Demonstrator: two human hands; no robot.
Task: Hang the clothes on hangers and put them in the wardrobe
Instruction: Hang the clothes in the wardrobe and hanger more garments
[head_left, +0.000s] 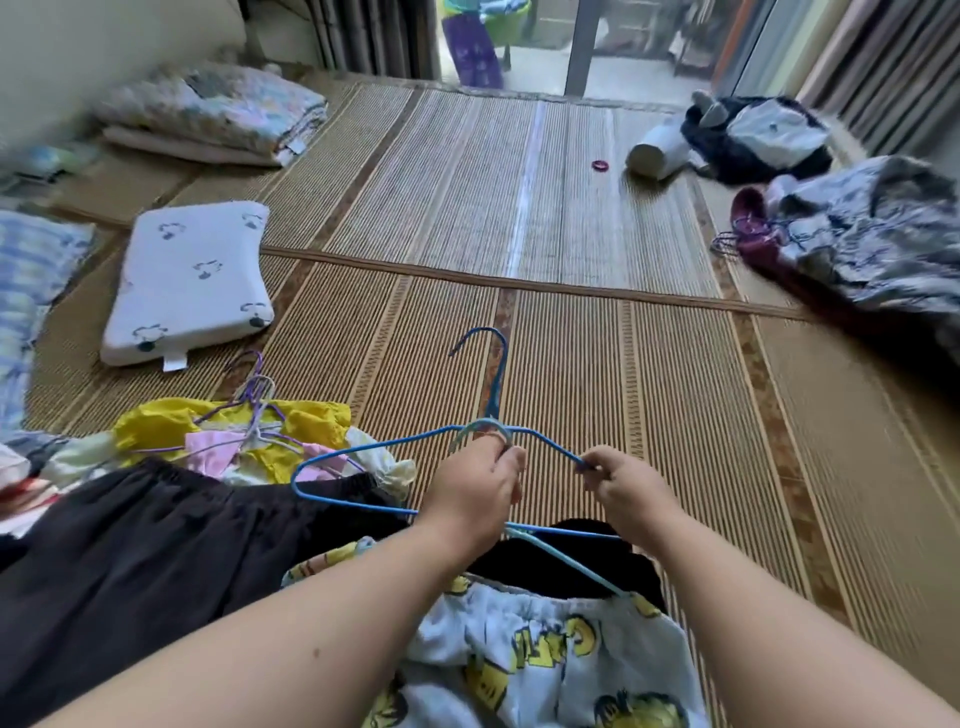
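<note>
Above woven mat (571, 364), pinching neck of blue hanger (498, 384) with left hand (470, 499), gripping its shoulder wire with right hand (623, 488), forearms outstretched.

Blue wire hanger (497, 387): hook points away, left hand (472, 493) grips the neck, right hand (623, 488) pinches one shoulder. Pale blue hanger (566, 561) crosses beneath it. Black garment (156, 561) spread to the left. White garment with yellow print (545, 660) nearest. Purple and white hangers (254, 410) lie on crumpled yellow clothes (156, 423).
</note>
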